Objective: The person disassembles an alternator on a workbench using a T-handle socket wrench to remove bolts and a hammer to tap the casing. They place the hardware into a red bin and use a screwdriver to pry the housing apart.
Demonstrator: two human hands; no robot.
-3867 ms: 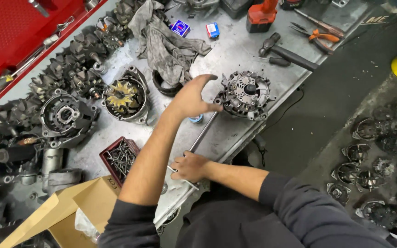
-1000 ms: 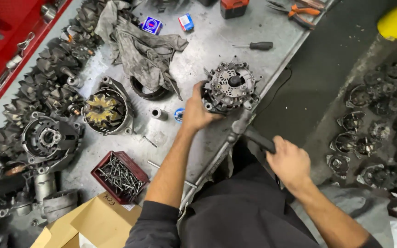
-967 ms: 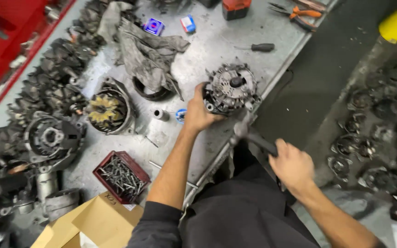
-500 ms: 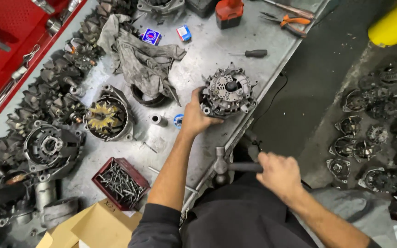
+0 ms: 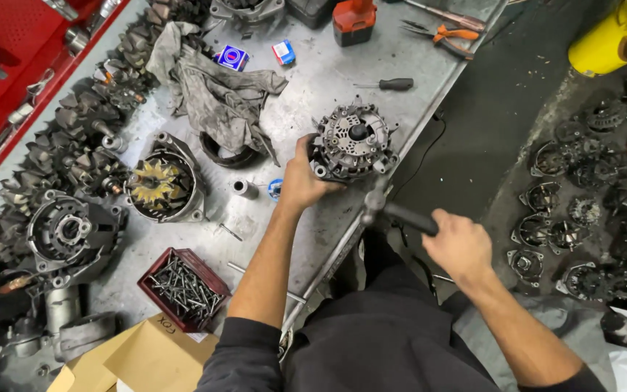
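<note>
Grey metal bench (image 5: 342,72), scratched and stained, w/ an alternator (image 5: 355,141) sitting near its right edge, finned rear face up, dark cap at the centre. Left hand (image 5: 300,181) is clamped on the alternator's left side, fingers wrapped round the housing, forearm running up from the bottom of the view. Right hand (image 5: 461,245) is closed round the dark grip of a hammer (image 5: 395,210); its metal head sits just below the alternator at the bench edge, handle angled down-right. Can't tell if the head touches the housing.

Around it: small blue-and-silver bearing (image 5: 275,189) and a short metal sleeve (image 5: 240,187) just left of the left wrist. Grey rag (image 5: 215,91) bunched up further back, partly over a dark ring. Two small blue boxes (image 5: 234,57) behind the rag. Black-handled screwdriver (image 5: 390,84) lies behind the alternator, well apart. Orange-handled pliers (image 5: 440,35) and a red power-tool battery base (image 5: 353,18) at the far end. Open stator housing w/ yellowish rotor (image 5: 160,185) to the left, another round housing (image 5: 67,232) beyond it. Red tray of bolts (image 5: 183,288) near the front, cardboard box (image 5: 150,356) beside it. Row of dark rotors (image 5: 85,138) along the bench's left side, red tool drawer (image 5: 9,65) past them. Yellow container (image 5: 615,36) top right; more alternator parts (image 5: 582,203) on the floor, right side.
</note>
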